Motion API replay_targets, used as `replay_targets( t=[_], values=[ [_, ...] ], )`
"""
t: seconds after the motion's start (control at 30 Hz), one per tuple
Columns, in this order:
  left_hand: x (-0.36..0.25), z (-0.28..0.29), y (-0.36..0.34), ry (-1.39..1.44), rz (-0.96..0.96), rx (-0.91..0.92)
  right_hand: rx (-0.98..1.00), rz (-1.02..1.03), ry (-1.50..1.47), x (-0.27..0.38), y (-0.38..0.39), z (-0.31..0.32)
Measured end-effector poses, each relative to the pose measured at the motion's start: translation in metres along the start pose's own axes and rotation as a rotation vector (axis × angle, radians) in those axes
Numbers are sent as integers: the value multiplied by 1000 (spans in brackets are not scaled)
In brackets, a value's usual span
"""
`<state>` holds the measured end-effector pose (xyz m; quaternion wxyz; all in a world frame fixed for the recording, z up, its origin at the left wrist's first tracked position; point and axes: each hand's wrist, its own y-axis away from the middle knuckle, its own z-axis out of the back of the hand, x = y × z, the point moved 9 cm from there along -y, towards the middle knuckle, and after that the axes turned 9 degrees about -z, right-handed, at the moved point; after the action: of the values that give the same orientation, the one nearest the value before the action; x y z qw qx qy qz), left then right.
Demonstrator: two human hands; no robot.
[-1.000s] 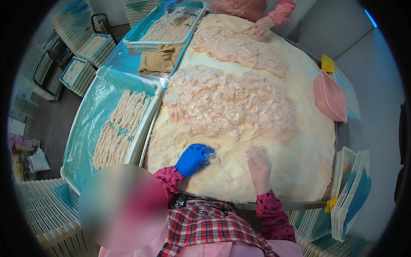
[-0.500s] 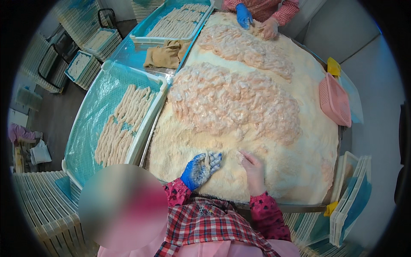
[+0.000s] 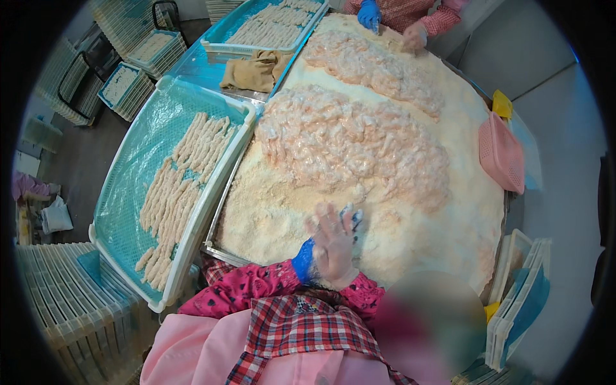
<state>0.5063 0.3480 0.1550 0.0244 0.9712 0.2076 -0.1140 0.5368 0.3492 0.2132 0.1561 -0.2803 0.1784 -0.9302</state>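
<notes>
My right hand (image 3: 332, 247), in a clear glove, lies flat over my left hand with its fingers stretched out and slightly apart. Beneath it is my left hand (image 3: 303, 260), in a blue crumb-dusted glove. Only its wrist, edge and some stretched fingertips show; its palm, where a coated meat strip lay earlier, is covered. Both hands are above the near part of a table spread with pale crumbs (image 3: 256, 221). Just beyond them lies a wide heap of raw pinkish meat pieces (image 3: 353, 144). To the left, rows of coated meat strips (image 3: 170, 205) lie in a blue-lined tray (image 3: 119, 212).
Across the table, a co-worker's blue-gloved hand (image 3: 369, 14) and clear-gloved hand (image 3: 415, 36) are beside a second meat heap (image 3: 378, 70). A brown cloth (image 3: 256, 70) lies near another filled tray (image 3: 263, 48). A pink basket (image 3: 500, 154) sits at the right edge. Stacked trays (image 3: 70, 289) stand lower left.
My right hand has moved left from the crumbs onto my left hand, which has shifted slightly right. The coated strip on my left palm is now hidden. More of the left tray shows.
</notes>
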Motion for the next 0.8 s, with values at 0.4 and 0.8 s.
replay_targets(
  t=[0.4, 0.8],
  values=[
    [-133, 86, -59, -456, 357, -153, 533, 106, -306, 35, -36, -112],
    [-119, 65, -55, 299, 434, -368, 371, 42, -7, -63, 12, -23]
  ],
)
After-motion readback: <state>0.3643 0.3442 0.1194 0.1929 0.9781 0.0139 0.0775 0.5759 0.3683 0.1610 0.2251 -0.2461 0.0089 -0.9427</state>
